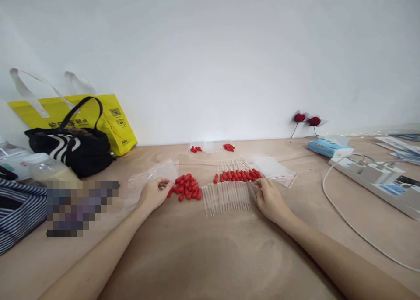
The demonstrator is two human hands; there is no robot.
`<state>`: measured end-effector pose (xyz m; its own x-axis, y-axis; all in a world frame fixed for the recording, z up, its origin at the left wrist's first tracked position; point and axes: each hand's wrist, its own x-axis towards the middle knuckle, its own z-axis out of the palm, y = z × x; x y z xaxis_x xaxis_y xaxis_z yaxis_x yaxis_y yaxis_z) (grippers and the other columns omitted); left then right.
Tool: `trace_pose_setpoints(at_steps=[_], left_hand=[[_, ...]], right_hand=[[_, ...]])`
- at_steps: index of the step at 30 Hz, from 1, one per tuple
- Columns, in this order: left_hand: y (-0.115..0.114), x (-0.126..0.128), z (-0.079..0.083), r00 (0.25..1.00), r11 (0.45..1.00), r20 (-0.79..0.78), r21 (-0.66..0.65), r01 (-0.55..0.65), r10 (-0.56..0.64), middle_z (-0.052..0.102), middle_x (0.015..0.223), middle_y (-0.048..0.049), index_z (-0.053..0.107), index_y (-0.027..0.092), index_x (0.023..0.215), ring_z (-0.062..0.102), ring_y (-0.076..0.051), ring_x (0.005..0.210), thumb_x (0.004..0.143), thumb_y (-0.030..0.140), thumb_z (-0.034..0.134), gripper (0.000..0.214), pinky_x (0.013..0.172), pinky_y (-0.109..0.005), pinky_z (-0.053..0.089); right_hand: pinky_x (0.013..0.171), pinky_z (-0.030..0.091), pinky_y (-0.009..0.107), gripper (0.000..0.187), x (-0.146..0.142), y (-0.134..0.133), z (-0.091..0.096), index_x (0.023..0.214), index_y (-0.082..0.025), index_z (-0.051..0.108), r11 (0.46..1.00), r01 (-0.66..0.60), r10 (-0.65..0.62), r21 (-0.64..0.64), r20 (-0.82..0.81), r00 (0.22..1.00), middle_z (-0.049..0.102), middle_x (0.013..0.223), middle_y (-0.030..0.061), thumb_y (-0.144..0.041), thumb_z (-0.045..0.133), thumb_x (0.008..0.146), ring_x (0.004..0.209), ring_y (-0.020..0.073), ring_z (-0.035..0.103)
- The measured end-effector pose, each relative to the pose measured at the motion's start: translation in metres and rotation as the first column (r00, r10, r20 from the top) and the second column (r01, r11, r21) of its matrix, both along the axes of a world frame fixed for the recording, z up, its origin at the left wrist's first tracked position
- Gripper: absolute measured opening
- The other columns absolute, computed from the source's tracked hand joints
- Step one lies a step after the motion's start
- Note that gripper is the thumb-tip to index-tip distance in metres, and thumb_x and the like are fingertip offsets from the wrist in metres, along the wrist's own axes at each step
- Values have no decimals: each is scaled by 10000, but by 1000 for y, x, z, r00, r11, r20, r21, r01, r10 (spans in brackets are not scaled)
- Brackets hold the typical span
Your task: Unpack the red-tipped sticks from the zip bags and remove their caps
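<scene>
My left hand (157,192) is closed, thumb and fingers pinched at a red rubber bulb on the left edge of a loose pile of red rubber bulbs (187,186). At the right end of a row of clear glass dropper tubes (226,197), my right hand (267,197) is closed, its fingertips around a glass tube that is partly hidden. Just behind that row lie several droppers fitted with red bulbs (238,176), their thin stems pointing away from me. Clear plastic bags (152,173) lie beside and partly under my left hand.
A stack of zip bags (274,166) lies behind my right hand. Farther back are more droppers with red bulbs (229,147). At right are a blue tissue pack (328,147) and a power strip (377,184) with a cable; at left, a black bag (75,151) and a jar (49,173).
</scene>
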<state>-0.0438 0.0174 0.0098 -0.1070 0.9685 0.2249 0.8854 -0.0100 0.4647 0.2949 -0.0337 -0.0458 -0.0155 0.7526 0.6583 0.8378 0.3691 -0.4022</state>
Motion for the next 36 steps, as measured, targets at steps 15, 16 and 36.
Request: trace_pose_setpoints(at_steps=[15,16,36], left_hand=[[5,117,23,890,974,-397,-43,223,-222,636,923,-72,664,225,709,499,-276,987,762,419,445,298,824,-422,329],[11,126,22,890,974,-397,-79,212,-226,645,891,-84,665,217,666,508,-291,976,756,433,446,321,812,-427,338],[-32,101,22,781,855,-562,230,465,-274,630,771,-76,565,154,748,546,-227,785,836,271,408,215,792,-400,307]], right_hand=[[648,442,330,139,-5,2,-1,717,-189,449,995,-61,59,-74,-37,998,506,736,66,-90,351,714,702,187,514],[642,441,329,132,-5,1,-1,714,-187,449,995,-57,53,-87,-43,998,510,732,67,-99,352,713,694,187,516],[755,443,350,158,-8,-5,18,929,-180,524,982,-54,67,181,-65,996,584,894,81,-241,448,804,860,199,540]])
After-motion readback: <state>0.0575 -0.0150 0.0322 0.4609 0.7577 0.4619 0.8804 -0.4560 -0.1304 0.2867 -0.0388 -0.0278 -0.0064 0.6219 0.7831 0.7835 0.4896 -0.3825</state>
